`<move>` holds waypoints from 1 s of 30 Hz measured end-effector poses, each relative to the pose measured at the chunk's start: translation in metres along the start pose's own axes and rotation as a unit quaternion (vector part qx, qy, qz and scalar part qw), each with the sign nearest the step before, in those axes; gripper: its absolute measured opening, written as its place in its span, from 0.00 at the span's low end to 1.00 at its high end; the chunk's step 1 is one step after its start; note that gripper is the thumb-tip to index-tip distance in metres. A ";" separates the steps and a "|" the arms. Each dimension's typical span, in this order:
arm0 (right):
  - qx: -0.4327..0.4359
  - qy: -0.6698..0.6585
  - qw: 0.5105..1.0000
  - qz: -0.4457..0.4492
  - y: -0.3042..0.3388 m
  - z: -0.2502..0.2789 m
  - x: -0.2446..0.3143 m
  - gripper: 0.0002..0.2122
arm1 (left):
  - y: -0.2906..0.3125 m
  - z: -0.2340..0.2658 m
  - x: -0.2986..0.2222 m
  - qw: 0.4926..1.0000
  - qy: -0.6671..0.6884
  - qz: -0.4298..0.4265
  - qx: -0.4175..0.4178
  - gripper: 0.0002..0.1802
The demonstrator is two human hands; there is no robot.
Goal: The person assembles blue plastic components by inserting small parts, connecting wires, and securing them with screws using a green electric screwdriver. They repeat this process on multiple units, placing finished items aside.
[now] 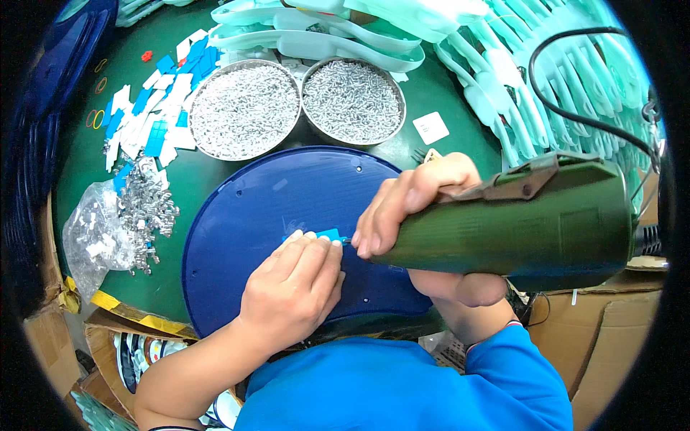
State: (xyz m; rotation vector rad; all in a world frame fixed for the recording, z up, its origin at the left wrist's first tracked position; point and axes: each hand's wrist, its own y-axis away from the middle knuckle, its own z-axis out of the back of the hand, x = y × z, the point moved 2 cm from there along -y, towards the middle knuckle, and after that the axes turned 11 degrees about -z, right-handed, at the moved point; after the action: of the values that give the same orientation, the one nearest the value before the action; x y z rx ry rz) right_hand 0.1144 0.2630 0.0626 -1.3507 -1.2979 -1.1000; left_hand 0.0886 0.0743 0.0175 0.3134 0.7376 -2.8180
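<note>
A dark blue curved plastic panel [244, 208] lies on the green table in front of me. On its middle, the fingertips of my left hand [291, 284] are closed on a small light-blue plastic piece [330, 235], pressing it against the panel. My right hand [406, 201] is wrapped round a green electric screwdriver [503, 230], held lying sideways. Its tip points left and meets the edge of the light-blue piece; whether a screw sits at the tip is hidden.
Two round tins [244, 108] [352, 100] of small screws stand behind the panel. White and blue plastic pieces [154, 108], metal clips [147, 205] and a clear bag [97, 230] lie at left. Pale green molded parts [503, 93] are stacked behind and right. A black cable [575, 118] hangs at right.
</note>
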 end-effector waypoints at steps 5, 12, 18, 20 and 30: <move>-0.016 0.024 0.999 -0.024 -0.009 0.002 0.008 0.58 | -0.005 0.006 0.004 0.999 0.040 0.007 -0.008 0.18; -0.169 -0.031 0.972 0.161 -0.026 0.011 0.017 0.59 | -0.037 0.022 0.129 0.988 -0.100 0.082 -0.089 0.12; -0.157 0.011 0.977 0.147 -0.050 -0.005 0.021 0.56 | -0.046 0.012 0.178 0.989 -0.101 0.090 -0.054 0.12; -0.146 0.025 0.979 0.139 -0.057 -0.011 0.021 0.55 | -0.047 0.019 0.179 0.989 -0.107 0.041 -0.094 0.11; -0.130 -0.064 0.988 0.050 -0.087 -0.053 0.016 0.62 | 0.001 0.045 0.132 0.990 0.101 0.072 -0.069 0.09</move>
State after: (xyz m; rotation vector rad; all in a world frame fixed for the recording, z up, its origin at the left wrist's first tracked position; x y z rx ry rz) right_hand 0.0285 0.2135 0.0901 -1.6849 -1.1919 -1.1583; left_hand -0.0438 0.0316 0.0217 0.6076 0.9078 -2.6091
